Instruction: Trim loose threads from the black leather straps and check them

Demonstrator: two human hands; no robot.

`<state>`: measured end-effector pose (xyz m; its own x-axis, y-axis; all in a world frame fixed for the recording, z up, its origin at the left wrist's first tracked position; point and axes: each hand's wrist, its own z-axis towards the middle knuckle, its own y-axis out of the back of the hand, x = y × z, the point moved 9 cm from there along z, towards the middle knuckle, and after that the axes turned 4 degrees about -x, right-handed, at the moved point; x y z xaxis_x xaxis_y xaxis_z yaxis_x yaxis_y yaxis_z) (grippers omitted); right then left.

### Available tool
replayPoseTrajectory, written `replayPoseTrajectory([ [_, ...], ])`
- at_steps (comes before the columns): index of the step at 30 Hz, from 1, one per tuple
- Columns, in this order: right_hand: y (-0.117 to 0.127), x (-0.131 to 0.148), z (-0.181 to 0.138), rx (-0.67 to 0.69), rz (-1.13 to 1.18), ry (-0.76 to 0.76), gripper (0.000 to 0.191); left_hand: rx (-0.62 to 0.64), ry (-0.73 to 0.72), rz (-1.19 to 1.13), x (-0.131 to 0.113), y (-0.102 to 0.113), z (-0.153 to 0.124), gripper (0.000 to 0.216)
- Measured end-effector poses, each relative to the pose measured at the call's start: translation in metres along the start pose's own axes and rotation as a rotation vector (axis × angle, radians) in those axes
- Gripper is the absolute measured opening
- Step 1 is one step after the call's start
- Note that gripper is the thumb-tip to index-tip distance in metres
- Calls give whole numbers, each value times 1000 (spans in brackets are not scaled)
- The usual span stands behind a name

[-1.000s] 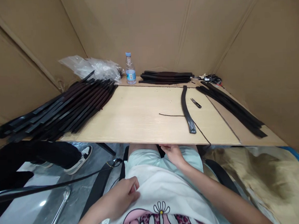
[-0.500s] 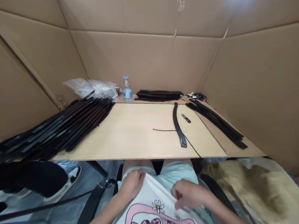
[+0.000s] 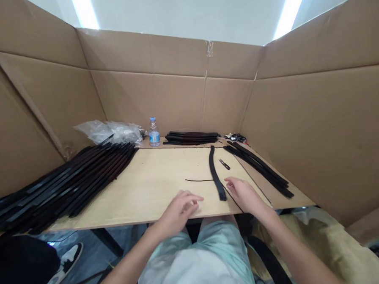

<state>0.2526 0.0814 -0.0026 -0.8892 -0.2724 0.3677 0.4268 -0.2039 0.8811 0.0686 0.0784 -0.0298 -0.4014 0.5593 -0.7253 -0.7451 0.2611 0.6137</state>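
Observation:
A curved black strap-like strip (image 3: 213, 168) lies lengthwise on the pale board (image 3: 153, 182), with a thin dark cord (image 3: 198, 180) running out on both sides of it. My left hand (image 3: 182, 208) hovers over the board's front edge, left of the strip, fingers apart and holding nothing. On the strip's other side, my right hand (image 3: 243, 193) is close to the cord's right part; its fingers are loosely bent and nothing shows in them. Whether it touches the cord I cannot tell. Small thread snips (image 3: 224, 164) lie beyond my right hand.
Many black strips (image 3: 83, 177) are piled at the left. Another stack (image 3: 192, 137) lies at the back beside a water bottle (image 3: 154, 133) and clear plastic bags (image 3: 112, 131). Several strips (image 3: 260, 168) lie at the right. Cardboard walls (image 3: 149, 93) surround the table. Another person's shoe (image 3: 70, 258) is at lower left.
Both hands have let go of the white shirt and moved forward from my lap to the table's front edge. My view has tilted upward. The strip, cord and snips stay in place.

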Motion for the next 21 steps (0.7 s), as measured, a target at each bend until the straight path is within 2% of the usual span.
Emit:
replayPoseTrajectory([
  [1,-2,-3,9,-4,-33,21,43,-41,-15,125,8,5,15,25],
  [3,-12,-7,26,9,-99,85,49,-94,-5,208,29,11,43,30],
  [7,-34,-11,57,34,-232,222,41,-120,25,302,60,12,74,19],
  [12,-52,-4,89,70,-319,470,24,-107,37,344,66,7,76,17],
  [17,-64,21,102,71,-359,718,22,-152,70,330,68,10,68,20],
  [21,-58,43,115,-21,-360,794,29,-213,101,270,70,15,62,18],
])
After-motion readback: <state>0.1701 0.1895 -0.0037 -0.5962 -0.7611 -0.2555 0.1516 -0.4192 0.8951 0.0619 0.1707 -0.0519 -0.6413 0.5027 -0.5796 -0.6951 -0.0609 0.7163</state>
